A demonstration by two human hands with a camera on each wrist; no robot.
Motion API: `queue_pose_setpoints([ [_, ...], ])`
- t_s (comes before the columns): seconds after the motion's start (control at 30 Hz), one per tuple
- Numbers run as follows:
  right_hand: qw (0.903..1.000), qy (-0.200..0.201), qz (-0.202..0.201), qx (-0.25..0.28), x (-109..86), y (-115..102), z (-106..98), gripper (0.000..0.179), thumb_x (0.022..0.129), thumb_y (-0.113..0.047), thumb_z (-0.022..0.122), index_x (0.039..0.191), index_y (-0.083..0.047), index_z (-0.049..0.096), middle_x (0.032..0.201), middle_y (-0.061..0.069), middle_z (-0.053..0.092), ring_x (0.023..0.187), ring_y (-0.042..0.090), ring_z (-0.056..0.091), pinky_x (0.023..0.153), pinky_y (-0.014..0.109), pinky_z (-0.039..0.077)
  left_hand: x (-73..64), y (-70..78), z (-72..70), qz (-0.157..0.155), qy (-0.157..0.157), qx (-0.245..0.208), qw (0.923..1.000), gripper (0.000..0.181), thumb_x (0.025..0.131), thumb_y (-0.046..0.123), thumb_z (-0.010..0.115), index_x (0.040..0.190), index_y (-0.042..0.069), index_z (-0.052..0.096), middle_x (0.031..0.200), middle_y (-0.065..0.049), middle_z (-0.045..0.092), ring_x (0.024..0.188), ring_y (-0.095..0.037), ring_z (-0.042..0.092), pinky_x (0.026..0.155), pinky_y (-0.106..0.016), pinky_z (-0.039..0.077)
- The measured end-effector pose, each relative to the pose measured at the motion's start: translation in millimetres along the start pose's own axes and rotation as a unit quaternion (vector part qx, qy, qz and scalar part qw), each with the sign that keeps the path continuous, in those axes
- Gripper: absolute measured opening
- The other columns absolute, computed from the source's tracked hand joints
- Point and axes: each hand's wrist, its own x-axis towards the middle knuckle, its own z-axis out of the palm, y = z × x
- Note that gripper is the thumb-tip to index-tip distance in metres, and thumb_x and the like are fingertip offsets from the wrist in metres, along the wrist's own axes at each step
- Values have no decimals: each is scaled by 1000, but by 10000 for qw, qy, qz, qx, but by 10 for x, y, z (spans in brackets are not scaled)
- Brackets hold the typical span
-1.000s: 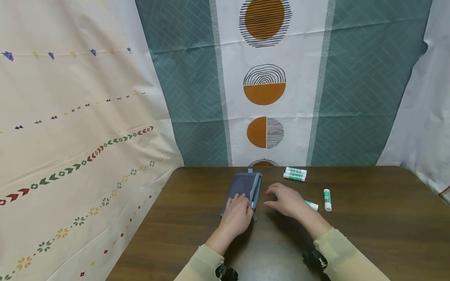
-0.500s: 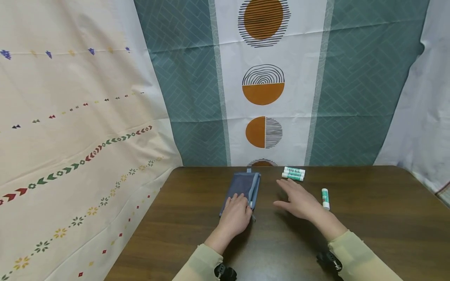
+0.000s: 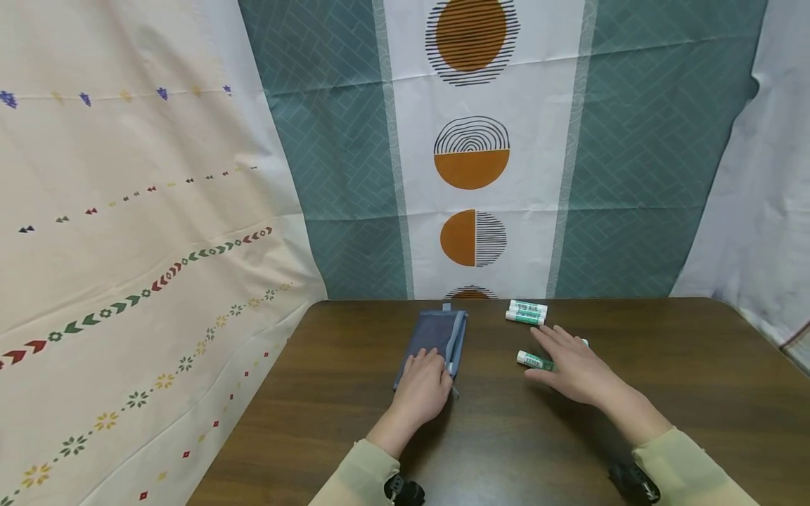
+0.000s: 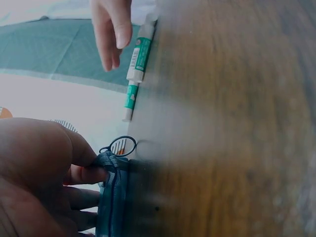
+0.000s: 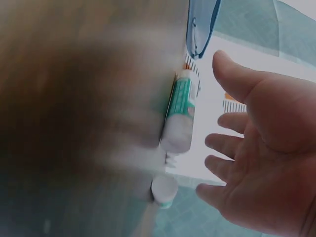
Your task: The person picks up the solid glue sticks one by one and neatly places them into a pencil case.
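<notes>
A blue-grey zip pouch (image 3: pixel 436 327) lies flat near the middle of the table. My left hand (image 3: pixel 420 386) rests on its near part, fingers pressed on the fabric. In the left wrist view the thumb and fingertips touch the edge of the pouch (image 4: pixel 112 197), beside a dark ring on the zip. My right hand (image 3: pixel 576 369) hovers palm down with fingers spread, holding nothing. Under its fingers lies a white-and-green glue stick (image 3: pixel 534 360), partly covered. The white end of another stick (image 3: pixel 585 343) peeks out behind the hand.
Two more glue sticks (image 3: pixel 527 311) lie side by side at the table's far edge, right of the pouch. The brown wooden table (image 3: pixel 304 407) ends against a patterned hanging cloth (image 3: pixel 354 253), and a cream cloth (image 3: pixel 158 316) hangs at the left.
My right hand has moved away from the pouch to the right, uncovering one glue stick and covering most of another. The left hand and pouch stay put.
</notes>
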Motion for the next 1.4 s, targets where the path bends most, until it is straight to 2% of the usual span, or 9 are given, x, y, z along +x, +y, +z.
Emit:
queue_pose_setpoints([
  [0.03, 10000, -27, 17, -9, -16, 21, -7, 91, 99, -46, 82, 163, 6, 45, 167, 35, 42, 156, 59, 33, 122, 77, 27, -11, 36, -38, -37, -58, -16, 10000, 19, 108, 12, 58, 91, 7, 65, 150, -28, 63, 147, -52, 52, 122, -69, 36],
  [0.23, 9999, -98, 102, -39, -87, 142, -57, 93, 98, -48, 81, 163, 7, 43, 167, 36, 40, 156, 60, 30, 121, 79, 24, -6, 38, -40, -91, -95, -4, 9999, 18, 107, 10, 58, 91, 7, 65, 151, -28, 63, 148, -52, 50, 122, -70, 35],
  [0.5, 9993, -138, 197, -271, -169, 269, -104, 88, 99, -46, 82, 158, 9, 49, 165, 38, 42, 154, 62, 31, 120, 80, 25, 55, -137, 156, 18, 112, -57, 9999, 23, 108, 17, 57, 85, 14, 61, 150, -23, 65, 149, -50, 51, 122, -70, 35],
  [0.73, 9985, -238, 227, -439, -181, 312, -120, 79, 98, -43, 83, 150, 11, 57, 161, 39, 46, 153, 63, 34, 118, 81, 27, 42, -129, 145, 25, 134, -42, 9999, 21, 108, 18, 60, 89, 12, 66, 152, -24, 64, 148, -50, 52, 121, -70, 37],
  [0.9, 9986, -228, 239, -420, -180, 326, -126, 67, 96, -37, 86, 141, 8, 65, 158, 39, 50, 152, 63, 35, 118, 80, 28, 48, -147, 171, 1, 55, 4, 10000, 20, 108, 19, 60, 92, 11, 68, 153, -24, 63, 149, -49, 51, 121, -70, 37],
  [1.1, 9992, -296, 170, -229, -198, 332, -136, 43, 97, -30, 86, 125, 0, 72, 157, 38, 51, 152, 63, 34, 116, 79, 34, 6, 2, 10, -114, -151, 82, 9998, 19, 109, 14, 60, 92, 9, 67, 153, -25, 63, 149, -49, 51, 123, -68, 36],
  [1.17, 9990, -372, 188, -153, -203, 333, -134, 36, 98, -29, 85, 121, -3, 73, 158, 38, 49, 153, 63, 33, 115, 78, 36, 10, 35, -21, -158, -219, 140, 9995, 18, 108, 11, 61, 92, 8, 66, 153, -25, 63, 150, -49, 50, 124, -68, 35],
  [1.3, 9987, -458, 173, -142, -207, 329, -135, 22, 99, -24, 83, 109, -10, 70, 158, 37, 50, 153, 62, 32, 113, 77, 39, 23, 6, 19, -158, -166, 204, 9995, 17, 108, 11, 61, 92, 8, 67, 152, -24, 63, 150, -48, 51, 124, -67, 35],
  [1.4, 9986, -462, 132, -238, -200, 325, -140, 18, 99, -21, 83, 100, -15, 67, 156, 37, 53, 153, 62, 34, 112, 76, 41, 16, 5, 21, -149, -144, 206, 9996, 18, 108, 11, 61, 91, 9, 66, 152, -24, 64, 150, -48, 51, 124, -67, 35],
])
